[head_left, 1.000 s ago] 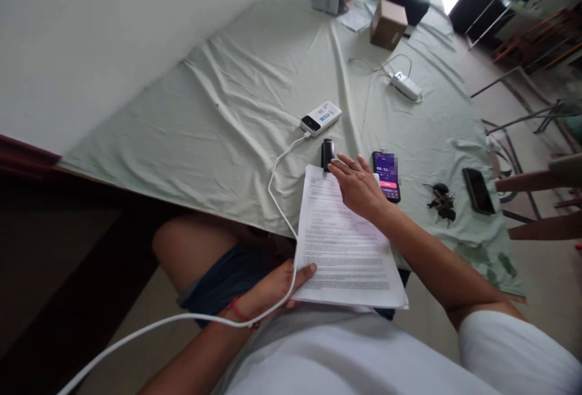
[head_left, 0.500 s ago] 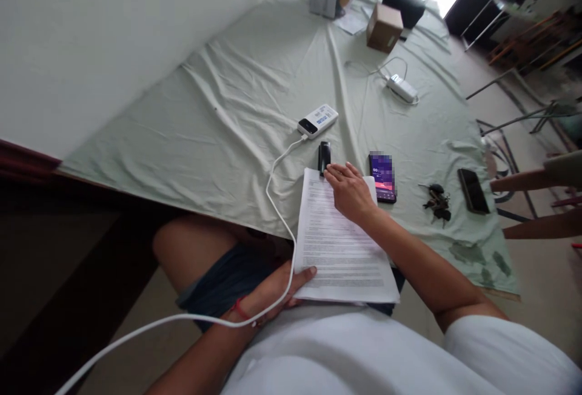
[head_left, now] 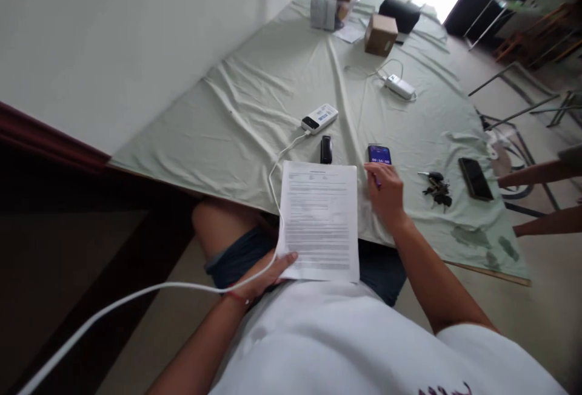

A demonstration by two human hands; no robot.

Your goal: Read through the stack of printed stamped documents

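Observation:
My left hand [head_left: 273, 270] grips the lower left corner of a stack of printed paper sheets [head_left: 321, 225], thumb on top and the other fingers underneath. The stack lies partly on the table edge and partly over my lap. My right hand [head_left: 385, 193] is over the lower half of a phone [head_left: 379, 153] with a lit purple screen showing digits. Its fingers are bent and apart, with a bit of purple showing between them; whether they touch the screen is hard to tell. A black stapler-like object [head_left: 326, 150] lies just beyond the top edge of the papers.
A white power bank [head_left: 319, 118] has a white cable [head_left: 173, 284] running across my left arm. To the right lie keys [head_left: 437, 190] and a dark phone [head_left: 475, 178]. Farther off are a white device [head_left: 400, 87] and a cardboard box [head_left: 381, 35]. Another person's arms [head_left: 541, 170] show at right.
My right hand has left the top of the papers and moved right onto the lit phone. The stack has shifted left and straightened, with my left hand still on its corner.

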